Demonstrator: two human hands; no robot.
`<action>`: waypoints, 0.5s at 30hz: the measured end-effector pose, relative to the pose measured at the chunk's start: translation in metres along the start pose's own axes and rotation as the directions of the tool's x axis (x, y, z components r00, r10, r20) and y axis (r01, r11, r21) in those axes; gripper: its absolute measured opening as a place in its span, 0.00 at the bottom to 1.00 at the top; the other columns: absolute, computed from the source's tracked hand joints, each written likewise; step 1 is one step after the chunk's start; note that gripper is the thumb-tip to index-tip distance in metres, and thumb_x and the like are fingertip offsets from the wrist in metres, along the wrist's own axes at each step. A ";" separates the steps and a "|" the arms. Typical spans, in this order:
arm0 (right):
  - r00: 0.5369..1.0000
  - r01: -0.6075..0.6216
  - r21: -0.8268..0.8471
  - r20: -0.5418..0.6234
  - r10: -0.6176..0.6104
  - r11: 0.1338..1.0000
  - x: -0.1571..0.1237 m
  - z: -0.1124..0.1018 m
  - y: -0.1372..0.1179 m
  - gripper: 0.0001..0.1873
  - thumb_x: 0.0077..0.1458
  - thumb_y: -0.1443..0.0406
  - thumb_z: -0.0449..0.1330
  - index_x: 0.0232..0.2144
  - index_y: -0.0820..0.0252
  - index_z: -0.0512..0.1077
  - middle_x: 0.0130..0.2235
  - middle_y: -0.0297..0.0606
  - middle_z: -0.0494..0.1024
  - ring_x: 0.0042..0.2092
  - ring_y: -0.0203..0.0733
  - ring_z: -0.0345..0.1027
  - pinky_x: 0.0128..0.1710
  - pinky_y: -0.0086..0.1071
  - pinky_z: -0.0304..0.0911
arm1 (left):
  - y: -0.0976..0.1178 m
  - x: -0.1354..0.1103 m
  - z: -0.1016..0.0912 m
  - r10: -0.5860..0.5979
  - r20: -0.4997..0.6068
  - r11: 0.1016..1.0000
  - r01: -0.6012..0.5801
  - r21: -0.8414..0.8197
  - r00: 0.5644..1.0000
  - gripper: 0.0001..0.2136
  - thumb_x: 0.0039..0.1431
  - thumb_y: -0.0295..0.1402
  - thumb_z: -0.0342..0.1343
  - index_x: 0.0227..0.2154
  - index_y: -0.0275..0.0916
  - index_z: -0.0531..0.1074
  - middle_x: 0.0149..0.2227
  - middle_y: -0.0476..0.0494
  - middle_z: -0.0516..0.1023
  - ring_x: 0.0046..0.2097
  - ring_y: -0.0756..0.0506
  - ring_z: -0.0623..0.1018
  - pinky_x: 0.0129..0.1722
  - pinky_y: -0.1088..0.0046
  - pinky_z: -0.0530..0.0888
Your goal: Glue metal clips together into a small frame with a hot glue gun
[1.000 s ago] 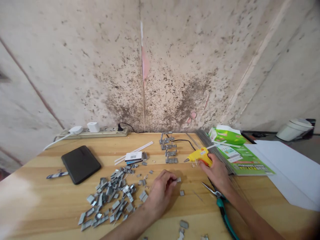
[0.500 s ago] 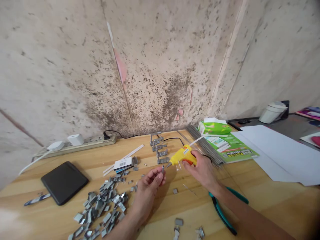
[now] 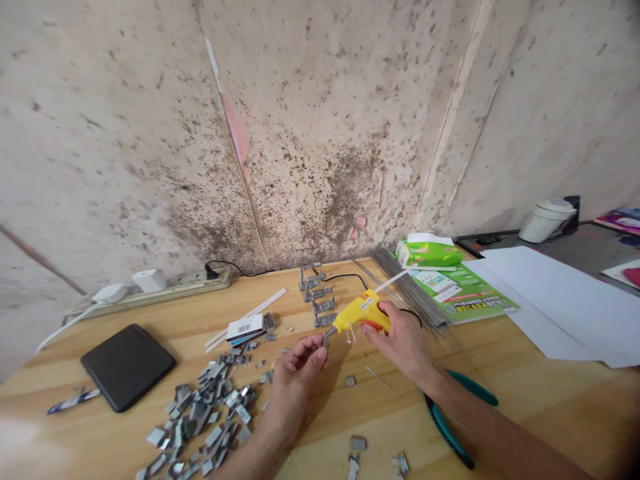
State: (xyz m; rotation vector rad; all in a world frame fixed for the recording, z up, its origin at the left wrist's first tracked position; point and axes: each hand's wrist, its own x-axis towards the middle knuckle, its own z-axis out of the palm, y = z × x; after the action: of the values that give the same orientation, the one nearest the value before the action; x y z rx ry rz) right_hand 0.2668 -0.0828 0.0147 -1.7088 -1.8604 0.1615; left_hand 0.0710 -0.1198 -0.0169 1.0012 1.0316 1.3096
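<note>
My right hand point(image 3: 400, 340) grips a yellow hot glue gun point(image 3: 356, 312), with a white glue stick point(image 3: 393, 281) poking out of its back end. Pinched between the thumb and fingers of my left hand point(image 3: 300, 367) is a small grey metal piece point(image 3: 326, 340). The gun's nozzle point(image 3: 331, 331) is at the top of that piece, seeming to touch it. Just beyond the nozzle stands a row of joined grey metal pieces point(image 3: 324, 305). A heap of loose metal pieces point(image 3: 210, 407) lies left of my left hand.
Teal-handled pliers point(image 3: 453, 433) lie under my right forearm. Thin metal rods point(image 3: 410, 290) rest beside a green tissue pack point(image 3: 430, 255) and white paper point(image 3: 550, 300). At left are a black tablet point(image 3: 129, 367), a pen point(image 3: 74, 401) and a power strip point(image 3: 185, 288). Small boxes point(image 3: 246, 327) sit mid-table.
The glue gun has moved slightly left and down, bringing its nozzle onto the metal piece in my left hand. The left hand has barely moved.
</note>
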 end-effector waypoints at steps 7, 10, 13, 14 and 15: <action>1.000 -0.009 -0.012 0.014 0.009 1.000 0.000 0.000 -0.002 0.16 0.49 0.58 0.57 0.38 0.62 0.68 0.31 0.43 0.77 0.34 0.49 0.71 0.32 0.33 0.60 | 0.000 -0.002 0.001 0.001 -0.009 1.000 0.000 0.013 1.000 0.11 0.49 0.36 0.62 0.35 0.37 0.75 0.29 0.49 0.73 0.31 0.51 0.68 0.34 0.78 0.65; 1.000 -0.015 0.013 0.020 0.015 1.000 0.000 -0.001 -0.004 0.15 0.49 0.59 0.57 0.38 0.62 0.68 0.31 0.43 0.77 0.34 0.49 0.71 0.32 0.34 0.60 | -0.001 -0.001 0.000 0.009 -0.016 1.000 -0.009 0.001 1.000 0.11 0.49 0.36 0.62 0.35 0.37 0.75 0.29 0.49 0.73 0.31 0.51 0.68 0.33 0.78 0.64; 0.999 -0.022 0.035 0.024 0.021 0.999 0.000 0.000 -0.004 0.16 0.49 0.59 0.58 0.38 0.62 0.68 0.32 0.43 0.78 0.35 0.49 0.72 0.33 0.34 0.61 | -0.002 0.001 -0.001 0.004 -0.021 1.000 -0.004 -0.018 1.000 0.12 0.48 0.36 0.62 0.36 0.36 0.75 0.29 0.48 0.73 0.31 0.51 0.68 0.33 0.78 0.64; 1.000 -0.020 0.040 0.025 0.019 0.999 0.000 0.000 -0.004 0.16 0.49 0.59 0.57 0.38 0.62 0.68 0.32 0.43 0.78 0.35 0.49 0.72 0.33 0.34 0.61 | -0.002 0.001 -0.001 0.004 -0.019 1.000 -0.004 -0.024 1.000 0.12 0.48 0.36 0.62 0.36 0.36 0.75 0.29 0.48 0.73 0.31 0.51 0.68 0.33 0.78 0.64; 1.000 -0.015 0.045 0.025 0.014 0.999 0.000 0.000 -0.004 0.16 0.49 0.59 0.57 0.38 0.62 0.68 0.32 0.43 0.78 0.36 0.49 0.72 0.33 0.34 0.61 | -0.002 0.001 -0.001 0.005 -0.016 1.000 -0.005 -0.029 1.000 0.12 0.48 0.35 0.62 0.35 0.36 0.75 0.29 0.47 0.73 0.32 0.51 0.68 0.33 0.77 0.65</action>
State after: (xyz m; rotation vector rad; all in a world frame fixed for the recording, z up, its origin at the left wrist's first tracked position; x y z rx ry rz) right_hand 0.2631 -0.0838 0.0164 -1.6976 -1.8488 0.2296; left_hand 0.0710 -0.1190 -0.0191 0.9736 1.0198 1.3346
